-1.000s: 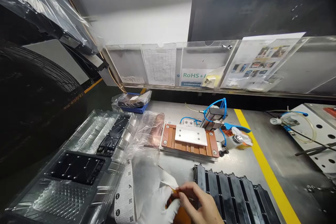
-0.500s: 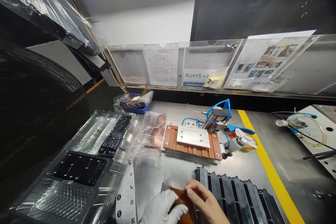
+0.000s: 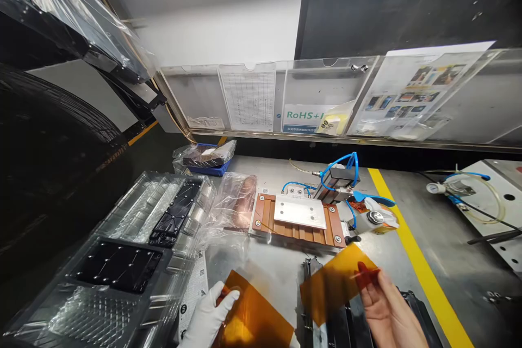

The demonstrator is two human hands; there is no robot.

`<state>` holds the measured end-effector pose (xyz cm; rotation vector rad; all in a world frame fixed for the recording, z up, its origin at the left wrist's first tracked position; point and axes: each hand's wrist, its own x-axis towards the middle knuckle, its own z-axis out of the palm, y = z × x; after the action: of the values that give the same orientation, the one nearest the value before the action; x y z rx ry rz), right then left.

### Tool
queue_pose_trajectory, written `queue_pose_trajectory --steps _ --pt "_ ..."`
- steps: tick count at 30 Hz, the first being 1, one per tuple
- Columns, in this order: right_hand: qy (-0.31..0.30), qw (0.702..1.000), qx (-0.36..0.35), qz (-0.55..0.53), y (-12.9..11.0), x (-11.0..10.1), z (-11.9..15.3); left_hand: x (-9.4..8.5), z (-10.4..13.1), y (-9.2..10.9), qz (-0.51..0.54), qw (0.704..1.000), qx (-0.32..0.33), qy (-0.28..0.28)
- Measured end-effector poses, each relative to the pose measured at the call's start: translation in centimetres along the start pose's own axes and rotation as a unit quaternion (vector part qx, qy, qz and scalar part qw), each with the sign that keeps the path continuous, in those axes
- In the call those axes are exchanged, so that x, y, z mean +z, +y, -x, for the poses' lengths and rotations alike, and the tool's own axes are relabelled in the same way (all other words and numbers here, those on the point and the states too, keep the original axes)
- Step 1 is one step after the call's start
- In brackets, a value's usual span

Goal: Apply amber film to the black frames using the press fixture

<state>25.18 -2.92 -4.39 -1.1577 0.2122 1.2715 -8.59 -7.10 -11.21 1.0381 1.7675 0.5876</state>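
Change: big one here, half a second ago both hands were close together over one orange patch. Now they're well apart with an amber sheet in each. The black ribbed parts are now partly covered by one of those sheets.
Left amber sheet: faces up at the camera, top edge sloping from upper left to lower right. The bottom runs out of view, so can't tell its long axis.
Right amber sheet: long axis goes lower left to upper right, with the upper-right end near the hand and the far end pointing back toward the left sheet.
Left hand: white glove, thumb over the front, fingers pinching the left amber sheet by its upper-left edge. Most of the sheet hangs off to the right and down.
Right hand: bare, fingers pinching the right amber sheet at its right end, fingertips showing reddish through the film. The rest sticks out leftward.
Table: both sheets are held up on the near side of the brown fixture, not touching it.
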Motion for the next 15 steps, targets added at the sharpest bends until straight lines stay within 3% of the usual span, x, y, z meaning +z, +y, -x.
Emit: queue_pose_trajectory --steps 3,6,9,10,12,15 --pt "0.0 0.997 -0.051 0.057 -1.2 0.2 -0.2 -0.9 -1.3 -1.4 -0.137 0.99 -0.022 -0.026" --pt "-0.055 0.96 -0.077 0.262 -1.3 1.0 -0.6 -1.3 -2.6 -0.1 -0.265 0.963 0.051 -0.014" --pt "-0.186 0.858 -0.073 0.473 -0.1 1.8 -1.0 -0.4 -2.8 4.4 -0.279 0.944 0.175 0.013" --pt "-0.231 0.822 -0.072 0.515 0.5 2.0 -1.0 0.3 -2.5 6.3 -0.245 0.949 0.197 -0.014" --pt "-0.295 0.762 -0.078 0.571 1.7 2.5 -1.0 1.8 -1.7 9.9 -0.151 0.961 0.199 -0.121" --pt "-0.339 0.71 -0.098 0.61 2.8 3.3 -0.5 3.9 -0.7 13.7 -0.101 0.959 0.155 -0.214"
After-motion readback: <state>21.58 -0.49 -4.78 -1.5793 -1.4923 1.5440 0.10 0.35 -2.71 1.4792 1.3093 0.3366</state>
